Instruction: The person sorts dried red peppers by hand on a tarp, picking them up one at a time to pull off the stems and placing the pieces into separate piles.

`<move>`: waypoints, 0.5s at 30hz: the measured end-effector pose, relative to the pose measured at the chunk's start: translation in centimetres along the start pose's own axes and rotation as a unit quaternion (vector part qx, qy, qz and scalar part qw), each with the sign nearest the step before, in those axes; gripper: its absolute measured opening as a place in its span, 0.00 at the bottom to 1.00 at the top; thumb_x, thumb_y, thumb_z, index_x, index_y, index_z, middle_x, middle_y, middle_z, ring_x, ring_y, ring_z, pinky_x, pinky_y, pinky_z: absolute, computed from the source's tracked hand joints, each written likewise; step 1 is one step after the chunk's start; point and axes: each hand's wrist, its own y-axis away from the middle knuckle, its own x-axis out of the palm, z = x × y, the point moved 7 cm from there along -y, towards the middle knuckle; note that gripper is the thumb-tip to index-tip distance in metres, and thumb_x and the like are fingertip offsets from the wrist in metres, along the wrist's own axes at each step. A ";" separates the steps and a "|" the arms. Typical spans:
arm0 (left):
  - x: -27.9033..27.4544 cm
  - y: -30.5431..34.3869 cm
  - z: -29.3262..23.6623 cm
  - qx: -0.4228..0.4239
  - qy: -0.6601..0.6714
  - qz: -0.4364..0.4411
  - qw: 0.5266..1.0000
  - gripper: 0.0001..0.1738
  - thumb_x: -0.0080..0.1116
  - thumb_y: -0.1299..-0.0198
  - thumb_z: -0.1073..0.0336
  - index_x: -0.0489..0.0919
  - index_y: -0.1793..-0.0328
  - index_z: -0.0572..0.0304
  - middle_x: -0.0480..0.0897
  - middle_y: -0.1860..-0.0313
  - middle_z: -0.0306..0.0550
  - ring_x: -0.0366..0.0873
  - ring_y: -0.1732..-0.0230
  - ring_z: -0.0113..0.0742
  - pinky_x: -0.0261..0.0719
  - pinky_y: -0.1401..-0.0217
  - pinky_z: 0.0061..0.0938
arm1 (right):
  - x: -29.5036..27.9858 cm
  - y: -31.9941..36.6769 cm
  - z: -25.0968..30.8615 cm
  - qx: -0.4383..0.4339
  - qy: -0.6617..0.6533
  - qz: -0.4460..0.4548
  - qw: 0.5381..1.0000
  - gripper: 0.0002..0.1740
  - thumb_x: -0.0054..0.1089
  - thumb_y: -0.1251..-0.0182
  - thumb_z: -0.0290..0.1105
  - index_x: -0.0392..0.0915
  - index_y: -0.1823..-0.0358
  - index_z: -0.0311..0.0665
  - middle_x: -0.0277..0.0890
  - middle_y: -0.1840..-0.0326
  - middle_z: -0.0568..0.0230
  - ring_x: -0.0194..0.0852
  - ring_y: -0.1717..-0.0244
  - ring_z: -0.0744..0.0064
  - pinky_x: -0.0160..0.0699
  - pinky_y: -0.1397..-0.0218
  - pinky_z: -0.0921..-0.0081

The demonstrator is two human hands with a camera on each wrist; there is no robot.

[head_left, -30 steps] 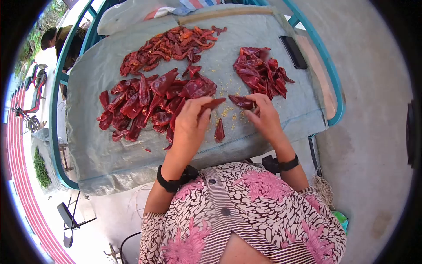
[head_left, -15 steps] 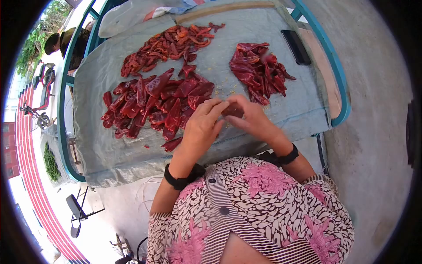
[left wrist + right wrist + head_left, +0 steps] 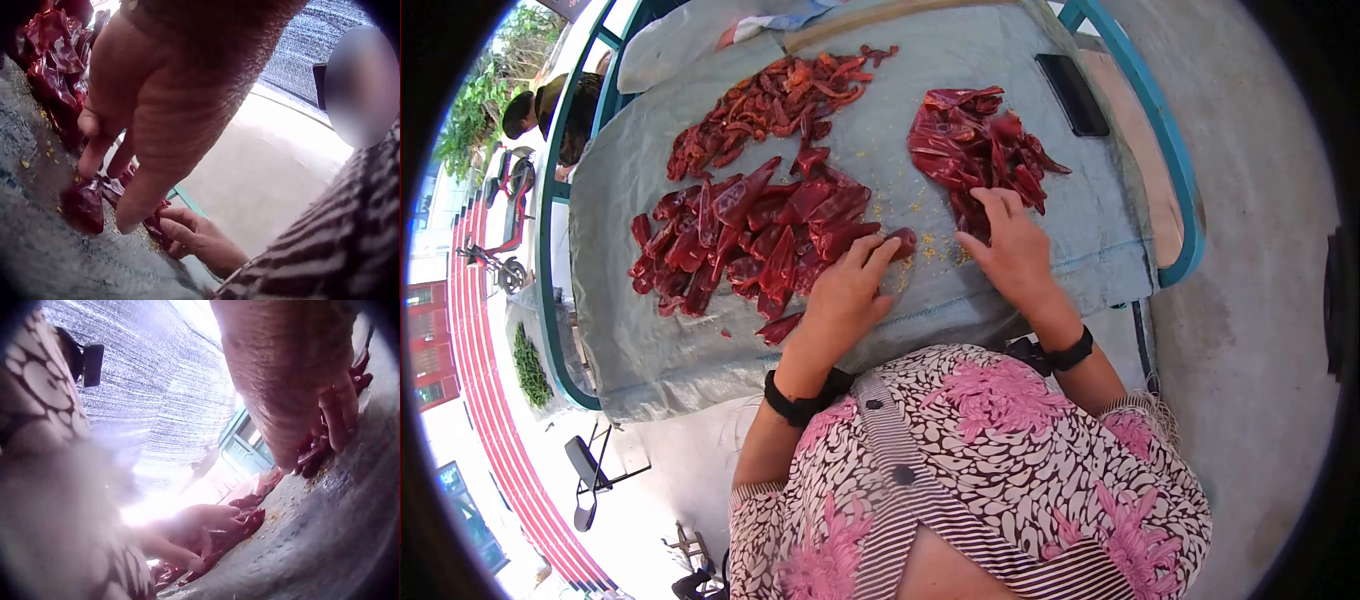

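**Hands parted; chili piece down at the middle pile**

Half a second ago both hands met over the scattered seeds with a dried chili between them. They have now separated.

Left hand: lowered to the grey woven sheet. Its fingers lie nearly straight, with the tips resting on a dark red chili piece. The left wrist view shows the same piece under the fingertips, with the thumb beside it. A closed grip is not evident. The piece lies on the sheet, touching the near right edge of the middle pile.

Right hand: moved away to the right-hand pile. Its fingers are spread and relaxed, and the tips touch the pile's near edge. The right wrist view shows the fingers bent lightly down onto the chilies there — nothing is held.

Unchanged: a far pile of brighter, curled chilies lies beyond the middle pile. A black phone lies on the sheet near the teal rail, well apart from both hands.
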 end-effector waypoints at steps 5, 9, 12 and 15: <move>0.3 0.7 0.3 -0.030 -0.022 0.008 0.999 0.41 0.71 0.47 0.72 0.72 0.24 0.55 0.75 0.35 0.53 0.82 0.42 0.57 0.84 0.44 0.45 | 1.3 0.1 0.0 -0.009 0.012 0.050 0.999 0.34 0.76 0.39 0.40 0.74 0.32 0.47 0.76 0.39 0.57 0.85 0.55 0.46 0.85 0.53 0.55; 0.3 1.5 0.6 -0.015 -0.007 -0.014 1.000 0.38 0.69 0.46 0.74 0.73 0.25 0.56 0.75 0.38 0.56 0.81 0.44 0.58 0.83 0.44 0.45 | 1.5 0.2 -0.5 -0.029 -0.023 0.030 0.999 0.27 0.74 0.38 0.37 0.78 0.37 0.47 0.78 0.47 0.60 0.84 0.57 0.46 0.84 0.55 0.54; 0.1 1.3 0.8 -0.005 0.009 -0.027 1.000 0.34 0.68 0.44 0.75 0.74 0.28 0.58 0.75 0.43 0.58 0.81 0.46 0.59 0.82 0.46 0.45 | 1.2 0.0 -0.6 -0.034 -0.062 0.017 0.997 0.22 0.71 0.36 0.35 0.80 0.41 0.46 0.80 0.50 0.60 0.85 0.56 0.47 0.84 0.54 0.56; 0.3 1.3 1.0 0.006 0.008 -0.061 0.998 0.28 0.64 0.45 0.77 0.76 0.36 0.60 0.77 0.48 0.57 0.81 0.48 0.58 0.83 0.50 0.47 | 0.1 -0.3 -0.6 -0.012 -0.087 -0.007 0.996 0.20 0.69 0.35 0.33 0.80 0.42 0.44 0.82 0.52 0.59 0.85 0.56 0.49 0.84 0.53 0.57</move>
